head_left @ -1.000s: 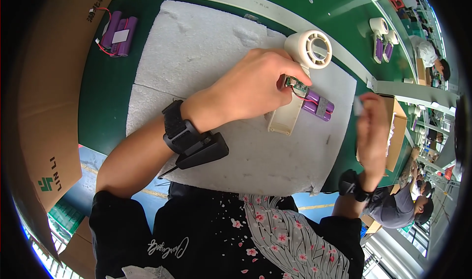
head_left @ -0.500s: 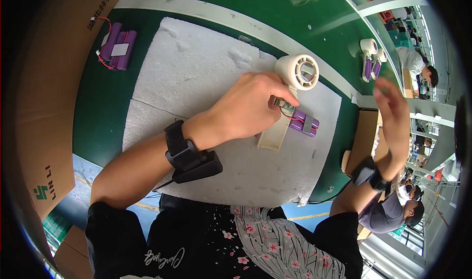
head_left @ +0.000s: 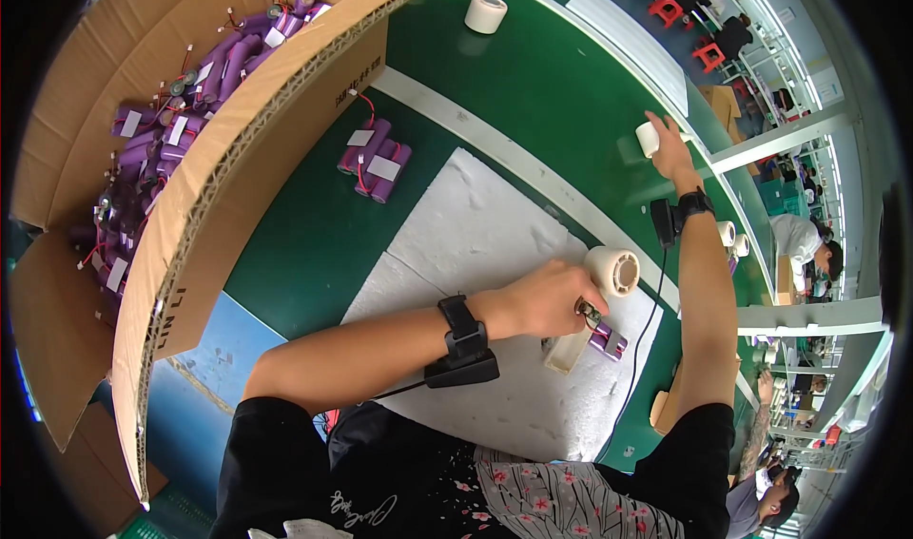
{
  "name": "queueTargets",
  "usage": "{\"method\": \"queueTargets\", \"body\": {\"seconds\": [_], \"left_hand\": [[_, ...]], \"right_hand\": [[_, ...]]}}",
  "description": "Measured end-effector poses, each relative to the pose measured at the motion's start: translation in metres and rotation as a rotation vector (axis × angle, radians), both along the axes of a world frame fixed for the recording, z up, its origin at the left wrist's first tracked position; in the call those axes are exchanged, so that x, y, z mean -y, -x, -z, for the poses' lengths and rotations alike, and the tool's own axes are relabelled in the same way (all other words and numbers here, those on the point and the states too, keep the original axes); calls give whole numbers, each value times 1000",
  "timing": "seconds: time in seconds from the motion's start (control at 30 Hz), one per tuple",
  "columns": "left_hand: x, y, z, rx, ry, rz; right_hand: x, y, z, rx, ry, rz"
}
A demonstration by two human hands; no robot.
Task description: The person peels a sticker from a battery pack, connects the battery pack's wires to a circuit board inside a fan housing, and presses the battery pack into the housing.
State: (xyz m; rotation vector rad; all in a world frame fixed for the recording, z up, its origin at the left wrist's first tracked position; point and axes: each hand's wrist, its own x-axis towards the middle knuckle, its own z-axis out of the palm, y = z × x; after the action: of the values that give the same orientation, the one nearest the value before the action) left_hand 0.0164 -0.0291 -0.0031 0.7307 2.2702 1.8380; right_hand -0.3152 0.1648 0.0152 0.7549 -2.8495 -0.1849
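Over the white foam sheet, my left hand is closed on a cream handheld fan with a round slotted head. Its thumb and fingers pinch near a small circuit board at the top of the open handle. A purple battery pack hangs beside the handle on red wires. At the far right of the green table, my right hand has its fingers around the head of a second white fan; the rest of that fan is mostly hidden. Both wrists carry black straps with small boxes.
On the left, a large cardboard box holds many purple battery packs. Several purple cells lie beside it. Another white fan sits at the back; more fans are at the right edge. A black cable crosses the foam.
My right hand has reached far forward to the second fan and closed on it. My left hand keeps its hold on the first fan. The view has swung, bringing the box of batteries in.
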Motion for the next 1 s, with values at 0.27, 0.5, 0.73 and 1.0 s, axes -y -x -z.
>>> {"method": "queueTargets", "body": {"seconds": [0.27, 0.5, 0.73, 1.0], "left_hand": [[1, 5, 2, 5, 5, -29], [1, 6, 5, 3, -34, -61], [-6, 3, -5, 74, 11, -53], [-7, -3, 0, 136, -41, -129]], "right_hand": [[3, -80, -62, 34, -91, 97], [-62, -215, -106, 378, 51, 405], [-142, -293, -51, 313, 197, 663], [-42, -350, -39, 295, 528, -64]]}}
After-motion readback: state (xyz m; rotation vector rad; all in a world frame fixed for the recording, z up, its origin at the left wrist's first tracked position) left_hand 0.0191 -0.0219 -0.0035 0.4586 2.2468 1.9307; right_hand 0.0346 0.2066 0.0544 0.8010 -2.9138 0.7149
